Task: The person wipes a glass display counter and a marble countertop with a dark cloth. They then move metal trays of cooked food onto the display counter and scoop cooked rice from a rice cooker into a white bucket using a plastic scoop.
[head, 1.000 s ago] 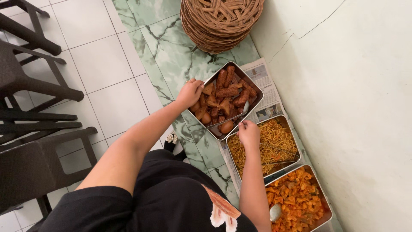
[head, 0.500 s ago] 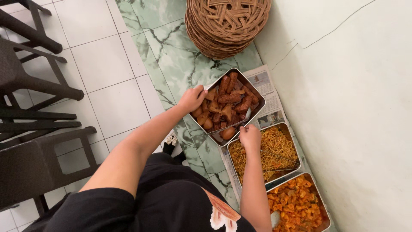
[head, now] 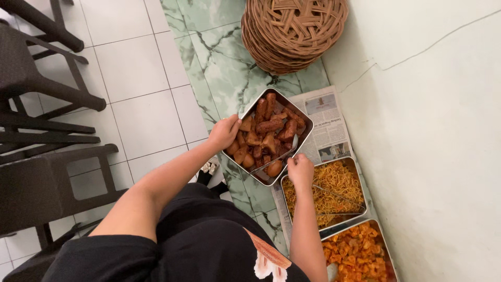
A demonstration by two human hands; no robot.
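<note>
A square metal tray (head: 249, 107) holds brown fried pieces and round brown eggs in sauce. My left hand (head: 224, 132) grips its left rim. My right hand (head: 300, 170) is closed on the handle of a metal spoon (head: 279, 159) that lies in the tray's near right part. The tray rests partly on newspaper (head: 326, 121) on the green marbled floor.
A tray of yellow noodles (head: 356, 166) with tongs sits beside my right hand, and a tray of orange chunks (head: 386, 249) lies nearer me. A stack of woven rattan plates (head: 292, 31) stands beyond. Dark plastic chairs (head: 36, 104) stand left; a pale wall (head: 433, 130) runs right.
The view has shifted so the trays sit lower in frame. Both hands stay on the tray of brown pieces; the tray has turned slightly under them.
</note>
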